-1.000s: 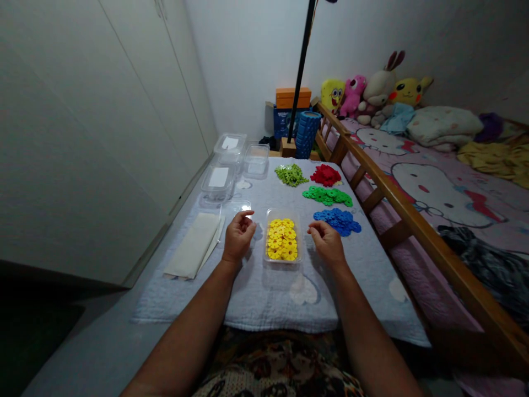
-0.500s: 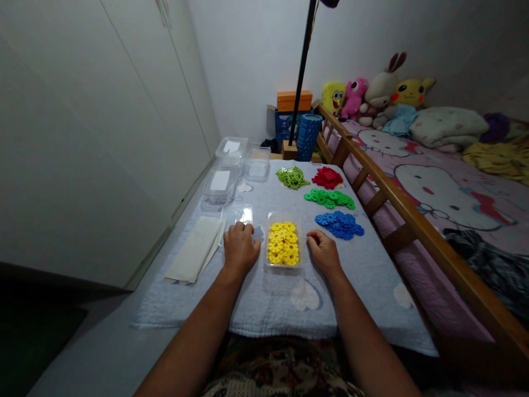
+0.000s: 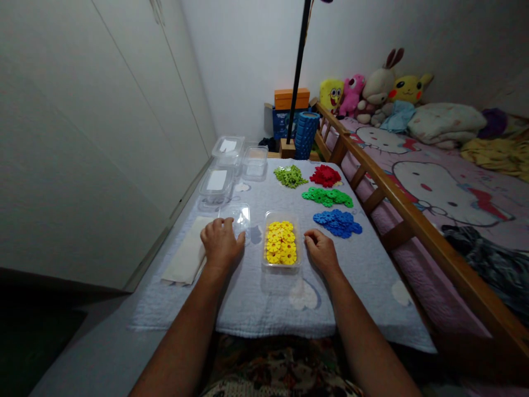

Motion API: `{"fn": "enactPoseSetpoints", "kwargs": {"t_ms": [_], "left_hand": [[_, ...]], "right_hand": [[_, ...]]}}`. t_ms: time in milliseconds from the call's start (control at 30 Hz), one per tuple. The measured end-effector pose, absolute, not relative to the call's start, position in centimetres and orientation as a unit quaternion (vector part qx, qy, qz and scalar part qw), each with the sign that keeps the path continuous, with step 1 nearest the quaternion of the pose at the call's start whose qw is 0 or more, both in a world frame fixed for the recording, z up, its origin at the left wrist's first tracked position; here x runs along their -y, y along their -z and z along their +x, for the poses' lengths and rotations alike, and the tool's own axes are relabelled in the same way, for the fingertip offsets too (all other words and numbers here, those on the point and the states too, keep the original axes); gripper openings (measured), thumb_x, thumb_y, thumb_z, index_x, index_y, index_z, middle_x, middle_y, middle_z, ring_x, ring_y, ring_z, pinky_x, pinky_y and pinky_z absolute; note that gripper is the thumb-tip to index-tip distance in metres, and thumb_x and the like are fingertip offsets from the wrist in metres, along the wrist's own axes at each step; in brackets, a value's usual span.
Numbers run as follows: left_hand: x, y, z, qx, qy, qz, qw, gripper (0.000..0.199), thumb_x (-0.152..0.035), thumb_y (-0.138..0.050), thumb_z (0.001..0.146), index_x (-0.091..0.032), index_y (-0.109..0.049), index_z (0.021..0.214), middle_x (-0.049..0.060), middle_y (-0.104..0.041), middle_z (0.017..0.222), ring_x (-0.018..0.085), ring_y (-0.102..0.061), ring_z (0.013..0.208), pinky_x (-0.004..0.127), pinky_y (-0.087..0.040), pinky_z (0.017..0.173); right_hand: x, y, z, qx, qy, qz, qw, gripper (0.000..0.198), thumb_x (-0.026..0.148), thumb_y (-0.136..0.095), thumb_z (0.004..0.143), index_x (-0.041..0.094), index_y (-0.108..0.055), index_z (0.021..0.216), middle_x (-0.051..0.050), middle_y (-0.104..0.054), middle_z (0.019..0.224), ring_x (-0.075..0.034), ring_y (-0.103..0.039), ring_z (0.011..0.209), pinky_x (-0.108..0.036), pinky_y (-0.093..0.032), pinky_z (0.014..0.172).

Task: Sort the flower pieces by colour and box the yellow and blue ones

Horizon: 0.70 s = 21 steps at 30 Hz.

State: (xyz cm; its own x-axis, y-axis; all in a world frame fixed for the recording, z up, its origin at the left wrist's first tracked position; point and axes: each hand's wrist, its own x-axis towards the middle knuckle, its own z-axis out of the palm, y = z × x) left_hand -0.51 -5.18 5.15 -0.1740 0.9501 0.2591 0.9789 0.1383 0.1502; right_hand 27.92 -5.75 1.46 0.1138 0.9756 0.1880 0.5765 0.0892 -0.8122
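Observation:
A clear plastic container (image 3: 282,263) holding yellow flower-shaped plastic pieces (image 3: 281,242) stands on the cloth-covered table between my hands. My left hand (image 3: 221,242) is to its left, palm down with thumb and fingers apart, over the near left part of a clear plastic lid (image 3: 242,215) and the edge of some folded cream paper (image 3: 185,251). Whether its fingertips touch the lid is hard to make out. Just right of the container, my right hand (image 3: 322,251) rests on the cloth with its fingers curled in and nothing visible in them.
Piles of blue (image 3: 338,223), green (image 3: 327,197), red (image 3: 325,175) and lime pieces (image 3: 290,176) lie at the back right. Clear containers (image 3: 217,182), some with white paper on them, stand at the back left. A wooden bed rail (image 3: 384,193) runs along the right.
My left hand has moved left, away from the container, over the lid's left side and the paper edge. My right hand stays beside the container. The view has shifted slightly.

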Motion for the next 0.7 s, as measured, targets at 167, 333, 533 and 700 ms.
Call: {"fn": "enactPoseSetpoints", "kwargs": {"t_ms": [167, 333, 533, 700], "left_hand": [[3.0, -4.7, -2.5, 0.776, 0.106, -0.620, 0.046, 0.053, -0.036, -0.052, 0.089, -0.010, -0.055, 0.135, 0.024, -0.061, 0.126, 0.041, -0.046, 0.125, 0.054, -0.027, 0.105], [0.8, -3.8, -3.3, 0.770, 0.087, -0.629, 0.061, 0.049, -0.018, -0.038, 0.091, -0.011, -0.055, 0.137, 0.022, -0.068, 0.115, 0.038, -0.054, 0.117, 0.057, -0.020, 0.109], [-1.1, -4.2, -3.9, 0.781, 0.113, -0.611, 0.063, 0.052, -0.015, -0.037, 0.088, -0.012, -0.055, 0.137, 0.019, -0.072, 0.105, 0.036, -0.061, 0.109, 0.057, -0.019, 0.110], [-1.6, -6.5, -3.9, 0.778, 0.187, -0.600, 0.002, 0.052, -0.017, -0.042, 0.085, -0.012, -0.056, 0.135, 0.019, -0.071, 0.111, 0.034, -0.065, 0.106, 0.045, -0.041, 0.094]], "right_hand": [[5.7, -1.3, 27.9, 0.618, -0.246, -0.629, 0.402, 0.021, 0.031, -0.050, 0.082, 0.021, -0.068, 0.086, -0.004, -0.072, 0.083, -0.021, -0.065, 0.078, -0.030, -0.045, 0.073], [5.7, -1.3, 27.9, 0.620, -0.240, -0.628, 0.405, 0.022, 0.031, -0.050, 0.081, 0.021, -0.069, 0.086, -0.004, -0.073, 0.082, -0.020, -0.065, 0.077, -0.029, -0.045, 0.072], [5.7, -1.5, 27.9, 0.620, -0.241, -0.630, 0.400, 0.022, 0.032, -0.050, 0.081, 0.020, -0.068, 0.086, -0.004, -0.073, 0.082, -0.020, -0.065, 0.077, -0.030, -0.045, 0.072], [5.8, -1.5, 27.9, 0.621, -0.247, -0.625, 0.403, 0.021, 0.031, -0.050, 0.082, 0.020, -0.068, 0.086, -0.004, -0.073, 0.083, -0.021, -0.065, 0.079, -0.031, -0.045, 0.073]]}}
